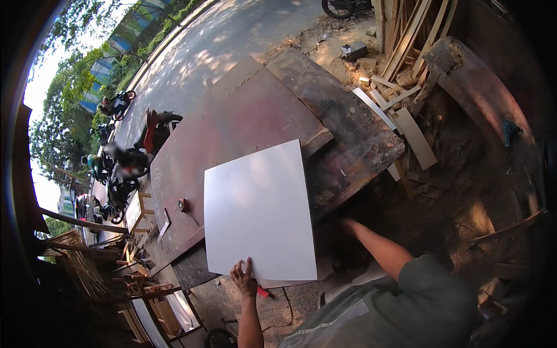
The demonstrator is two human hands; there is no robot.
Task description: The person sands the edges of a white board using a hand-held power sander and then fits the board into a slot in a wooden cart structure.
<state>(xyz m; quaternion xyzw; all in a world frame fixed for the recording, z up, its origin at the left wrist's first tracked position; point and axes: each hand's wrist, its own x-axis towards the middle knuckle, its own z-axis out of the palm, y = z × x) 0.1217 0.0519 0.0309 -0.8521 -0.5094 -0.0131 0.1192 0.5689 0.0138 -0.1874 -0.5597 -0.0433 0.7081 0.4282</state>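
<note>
A large white board (258,214) lies on a worn reddish-brown work table (232,122), its near end sticking out past the table's edge. My left hand (243,279) rests on the near left edge of the board, with its fingers apart on the white surface. To the right of the board, my right hand (348,226) reaches low into shadow beside the table; its fingers are too dark to make out. A round reddish-black tape measure (183,205) sits on the table left of the board. Close by is a small metal square (164,224).
A darker, stained board (354,156) extends at the table's right. Wood offcuts (406,98) are heaped beyond it. Below the white board, a red-handled object (263,292) and a dark cable (288,307) show. Parked motorcycles (125,162) line the road at left.
</note>
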